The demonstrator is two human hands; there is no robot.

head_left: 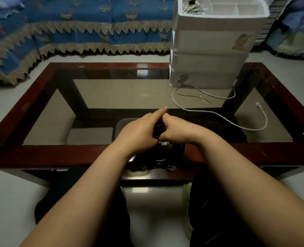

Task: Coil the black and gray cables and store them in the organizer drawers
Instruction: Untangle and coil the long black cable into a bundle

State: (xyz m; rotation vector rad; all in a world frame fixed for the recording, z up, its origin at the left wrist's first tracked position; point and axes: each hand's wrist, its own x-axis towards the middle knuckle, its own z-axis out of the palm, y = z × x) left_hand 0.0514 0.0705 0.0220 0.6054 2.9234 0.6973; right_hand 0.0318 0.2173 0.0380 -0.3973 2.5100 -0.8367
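Both hands, left hand [138, 134] and right hand [176, 131], are meeting over the table [94, 65] edge, fingers pinching the black cable [159, 130] so its loops are staying bundled; the gray cable [219, 115] is lying loose near the organizer [210, 50].

2 hands [138, 132], 2 cables [219, 114], 1 organizer [210, 50].

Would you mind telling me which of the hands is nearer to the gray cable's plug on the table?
Right. The right hand is nearer the plug, which lies off to its right; the left hand is farther left.
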